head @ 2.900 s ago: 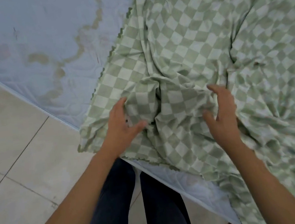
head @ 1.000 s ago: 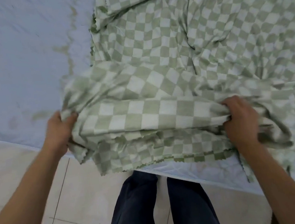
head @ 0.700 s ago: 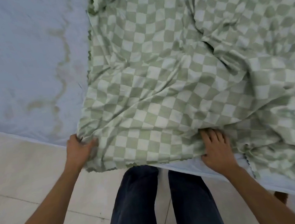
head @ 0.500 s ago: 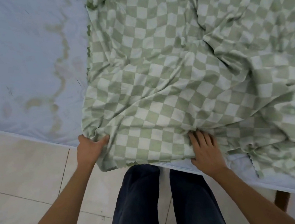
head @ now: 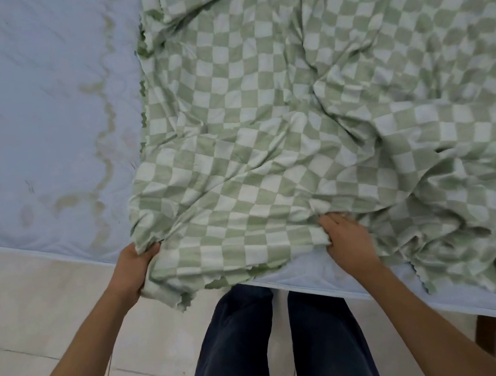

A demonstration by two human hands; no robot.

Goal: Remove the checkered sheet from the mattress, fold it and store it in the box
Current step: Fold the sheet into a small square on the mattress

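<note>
Pale blue mattress [head: 29, 121] fills the upper left and runs along the near edge, bare on its left part. A brownish wavy stain [head: 106, 161] marks the bare part, just beside the sheet's left edge.

Green-and-white checkered sheet [head: 263, 123] lies rumpled on the mattress, covering the centre and right of the view. It is creased, with a doubled-over fold at the top. Its zigzag-cut left edge runs down the mattress. The near edge hangs a little over the mattress side at the left corner and again at the far right.

Light tiled floor [head: 38, 323] is below the mattress edge. The person's legs [head: 238, 345], in dark trousers, stand close against the bed between the two arms.

Left hand [head: 132, 270] is at the near left corner of the sheet, right at the mattress edge. Its fingers are curled round a bunched bit of cloth, the fingertips hidden in the fabric.

Right hand [head: 348, 241] is back up, on the near edge of the sheet over the mattress. Its fingers are curled into a gathered fold and gripping it. The hands are well apart, with the sheet's near edge between them.

Brown wooden bed leg [head: 486, 336] shows under the mattress at lower right.
</note>
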